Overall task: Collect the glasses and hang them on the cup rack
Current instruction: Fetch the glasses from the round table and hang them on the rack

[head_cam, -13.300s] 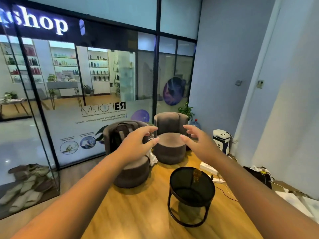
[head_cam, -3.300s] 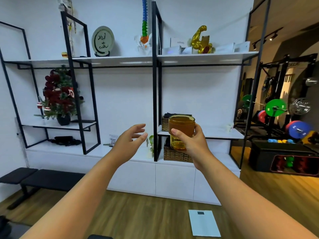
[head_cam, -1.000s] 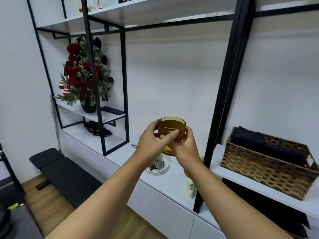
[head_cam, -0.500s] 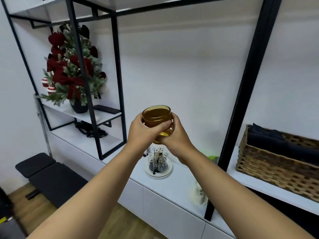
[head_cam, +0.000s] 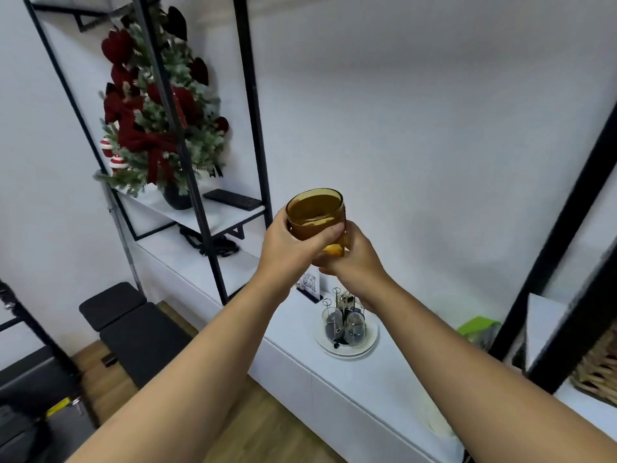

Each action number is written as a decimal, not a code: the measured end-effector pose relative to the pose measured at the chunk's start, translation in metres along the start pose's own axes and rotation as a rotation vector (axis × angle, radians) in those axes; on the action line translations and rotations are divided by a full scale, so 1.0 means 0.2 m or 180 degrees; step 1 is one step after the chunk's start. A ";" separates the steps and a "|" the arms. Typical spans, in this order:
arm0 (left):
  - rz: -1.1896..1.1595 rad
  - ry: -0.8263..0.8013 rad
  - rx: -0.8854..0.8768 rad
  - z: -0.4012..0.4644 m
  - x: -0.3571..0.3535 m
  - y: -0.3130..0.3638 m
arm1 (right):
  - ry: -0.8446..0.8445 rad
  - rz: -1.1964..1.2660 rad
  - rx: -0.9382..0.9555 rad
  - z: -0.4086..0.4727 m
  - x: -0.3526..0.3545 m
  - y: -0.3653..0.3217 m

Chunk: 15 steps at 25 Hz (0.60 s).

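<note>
Both my hands wrap one amber ribbed drinking glass [head_cam: 315, 215], upright at chest height: my left hand [head_cam: 289, 251] curls around its side, my right hand [head_cam: 353, 259] cups its base, above the wire cup rack [head_cam: 344, 320] on its white plate [head_cam: 366, 346].

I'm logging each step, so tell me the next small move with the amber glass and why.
Probably turn it mouth-down and lower it toward the cup rack: both hands, left and right, grip the amber glass upright above the rack, which stands on its plate.
</note>
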<state>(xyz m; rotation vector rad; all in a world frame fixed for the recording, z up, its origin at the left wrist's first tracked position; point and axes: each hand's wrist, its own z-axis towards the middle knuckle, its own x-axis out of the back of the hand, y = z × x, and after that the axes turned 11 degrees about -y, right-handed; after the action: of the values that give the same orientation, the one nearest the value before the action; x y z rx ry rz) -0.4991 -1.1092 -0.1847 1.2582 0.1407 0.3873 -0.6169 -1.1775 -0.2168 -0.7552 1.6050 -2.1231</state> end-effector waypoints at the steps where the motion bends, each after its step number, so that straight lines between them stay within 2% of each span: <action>1: -0.0004 -0.0009 0.0002 0.08 0.00 -0.05 | 0.0011 -0.0029 0.0017 0.08 0.02 0.03; 11: -0.0160 -0.0086 0.0215 0.65 -0.04 -0.47 | 0.0060 -0.0086 -0.0092 0.67 0.14 0.29; 13: -0.0091 -0.0076 0.0205 0.72 -0.01 -0.55 | -0.0059 -0.0092 -0.0196 0.75 0.16 0.36; 15: 0.0033 -0.0133 0.0199 0.78 0.02 -0.64 | -0.0405 -0.0088 -0.0304 0.82 0.18 0.45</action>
<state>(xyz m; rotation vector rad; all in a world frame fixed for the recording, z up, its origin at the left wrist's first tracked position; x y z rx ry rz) -0.4191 -1.2804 -0.2561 1.3282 0.1113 0.3676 -0.5458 -1.3481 -0.2626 -0.9287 1.6463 -1.9856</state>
